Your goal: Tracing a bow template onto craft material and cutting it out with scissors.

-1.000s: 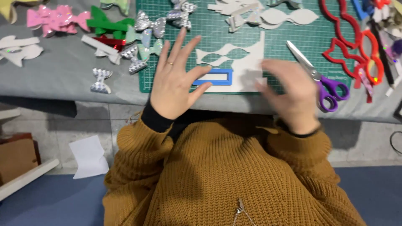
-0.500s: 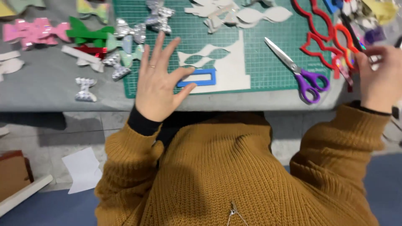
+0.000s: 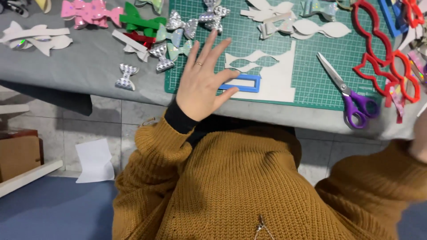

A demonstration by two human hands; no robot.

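My left hand (image 3: 203, 82) lies flat with its fingers spread on the near edge of a green cutting mat (image 3: 311, 62). Its thumb and fingertips touch a small blue rectangular frame (image 3: 242, 83) and a white sheet (image 3: 278, 78) with bow shapes cut out of it. The hand holds nothing. Only a sliver of my right hand (image 3: 420, 140) shows at the right edge of the picture, beyond the mustard sweater sleeve; its fingers are out of sight. Purple-handled scissors (image 3: 351, 95) lie shut on the mat's right side.
Red bow-shaped outline templates (image 3: 382, 49) sit at the right. Silver (image 3: 126, 76), pink (image 3: 89, 11) and green (image 3: 140, 20) bows lie on the grey tabletop at the left. White cut-out shapes (image 3: 311, 29) rest at the mat's far side. A cardboard box (image 3: 18, 151) and a paper scrap (image 3: 93, 160) are on the floor.
My right hand left the white sheet and swung far right, past the scissors and almost out of the picture. My left hand stayed flat on the mat.
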